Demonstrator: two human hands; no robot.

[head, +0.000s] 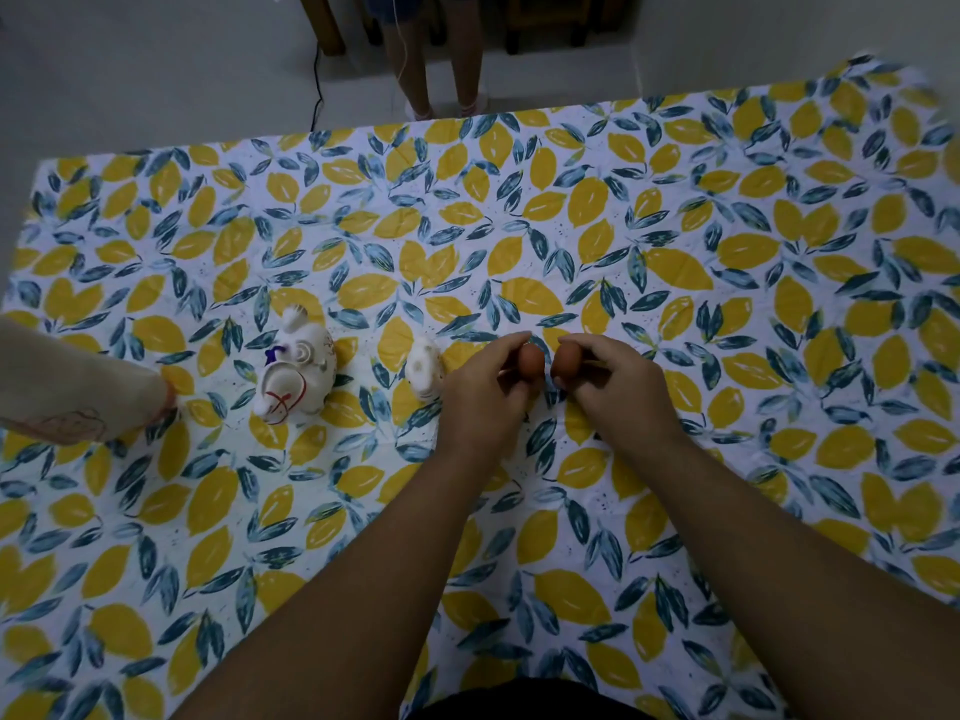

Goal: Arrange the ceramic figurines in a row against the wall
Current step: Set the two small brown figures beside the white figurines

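Observation:
Two white ceramic figurines stand on the lemon-print tablecloth [571,210]. The larger white figurine [298,371], with red and blue markings, is at left of centre. A smaller white figurine [425,370] stands to its right, touching or just beside my left hand [480,392]. My left hand pinches a small brown rounded figurine [531,362]. My right hand [618,381] holds a second brown rounded figurine [565,362] just to the right of the first. Both brown pieces are partly hidden by my fingers.
A pale tall object [78,392] lies or leans at the left edge of the table. Beyond the far table edge a person's legs [441,70] stand on the floor, with wooden furniture legs [327,23] and a black cable [317,90].

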